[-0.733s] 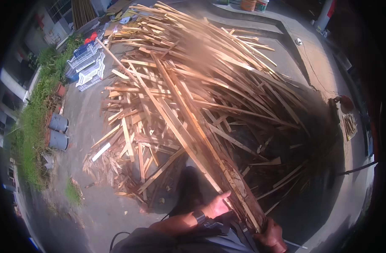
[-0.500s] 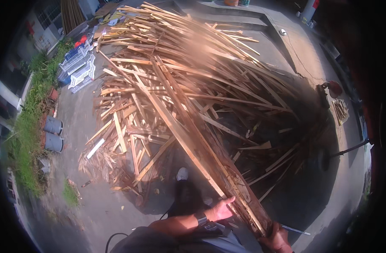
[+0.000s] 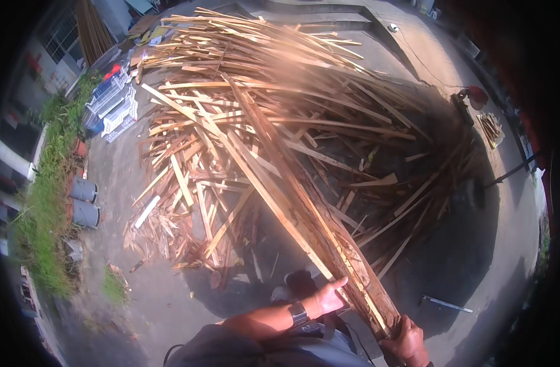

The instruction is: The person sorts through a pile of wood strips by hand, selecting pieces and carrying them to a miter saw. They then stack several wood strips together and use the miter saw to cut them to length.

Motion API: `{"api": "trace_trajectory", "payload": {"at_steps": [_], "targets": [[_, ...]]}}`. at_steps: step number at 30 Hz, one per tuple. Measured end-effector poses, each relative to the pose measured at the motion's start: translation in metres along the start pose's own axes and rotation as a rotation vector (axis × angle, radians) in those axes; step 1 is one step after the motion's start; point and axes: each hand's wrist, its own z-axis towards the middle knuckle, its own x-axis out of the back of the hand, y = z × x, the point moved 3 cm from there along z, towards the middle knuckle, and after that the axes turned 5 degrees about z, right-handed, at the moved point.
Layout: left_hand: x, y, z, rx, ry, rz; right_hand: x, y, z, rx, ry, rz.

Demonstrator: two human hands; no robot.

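A bundle of long wooden planks [image 3: 304, 211], some edged with bark, slants from my hands at lower right up across the pile's middle. My left hand [image 3: 329, 298] is wrapped round the left side of the bundle, thumb on top; a dark watch sits on that wrist. At the near end, my right hand [image 3: 406, 344] grips the planks from the right. Its fingertips are partly hidden. Beneath and beyond the bundle lies a big heap of loose wood strips [image 3: 188, 147], sunlit on the left and shaded on the right.
Plastic crates [image 3: 114, 107] stand at far left beside grass [image 3: 44, 214] and grey buckets [image 3: 84, 202]. A pale thin bar [image 3: 448, 304] lies on the ground at right. A small stick bundle [image 3: 490, 128] sits by a dark red object [image 3: 475, 96]. A low ledge [image 3: 384, 37] runs behind the heap.
The view has shifted, and the planks' near end now sits slightly farther right in it. Both hands keep their hold. More of the pale bar at right shows.
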Motion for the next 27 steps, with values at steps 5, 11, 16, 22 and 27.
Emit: {"api": "trace_trajectory", "payload": {"at_steps": [5,11,16,22,27], "targets": [[0.025,-0.047,-0.045,-0.003,0.113,0.091,-0.02,-0.02,-0.078,-0.052,-0.054,0.072],[0.06,-0.102,-0.065,0.118,0.036,0.076,-0.06,0.019,-0.141,-0.174,-0.048,0.195],[0.047,-0.147,-0.041,0.174,0.046,0.165,-0.062,0.066,-0.179,-0.244,-0.033,0.199],[0.016,-0.176,-0.014,0.245,0.081,0.361,-0.065,0.098,-0.214,-0.346,0.02,0.333],[0.001,-0.184,0.037,0.393,0.067,0.504,-0.087,0.115,-0.225,-0.42,0.207,0.498]]}}
